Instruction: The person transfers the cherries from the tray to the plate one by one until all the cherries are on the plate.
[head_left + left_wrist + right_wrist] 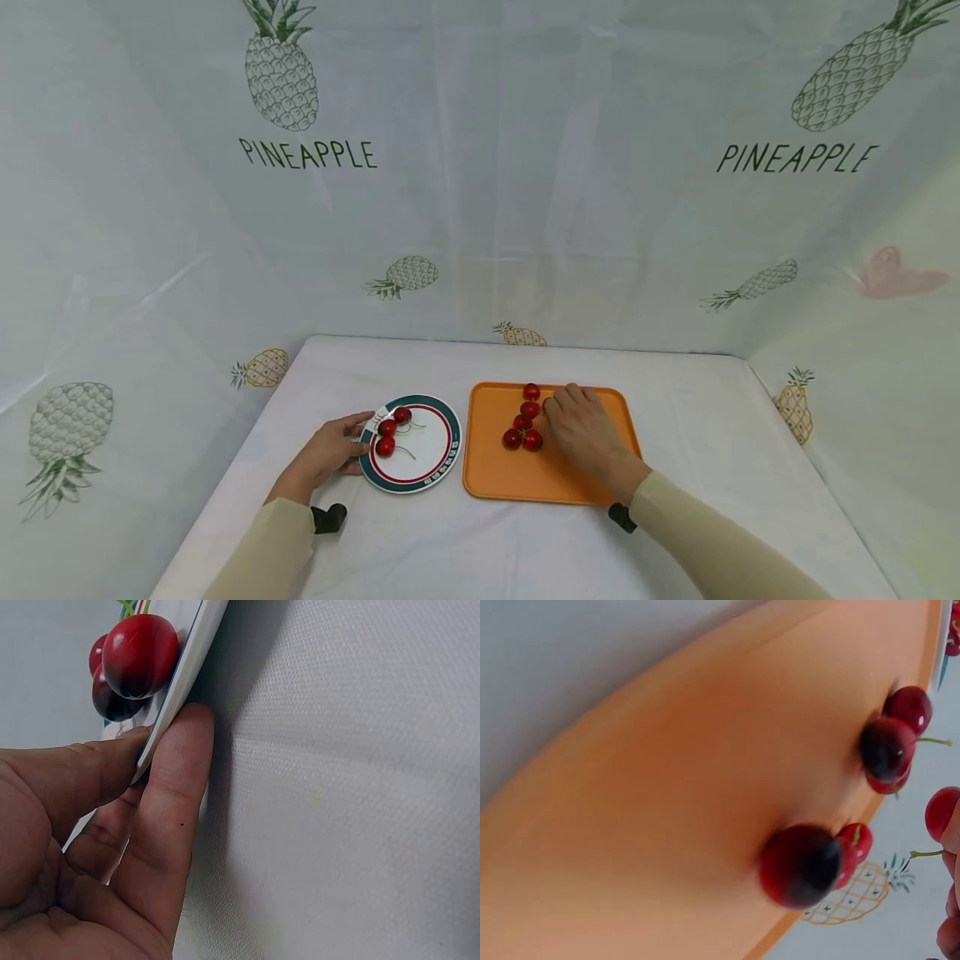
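Observation:
My left hand pinches the left rim of a round white plate with a green border and red ring. In the left wrist view the thumb lies on top and the fingers go beneath the rim, which is tilted off the cloth. Three red cherries with stems sit on the plate's left side. My right hand, over the orange tray, pinches a cherry by its fingertips; the head view mostly hides it. Several more cherries lie on the tray beside that hand.
Plate and tray stand side by side on a white-covered table. A pale curtain printed with pineapples surrounds the back and sides. Each wrist carries a black camera mount.

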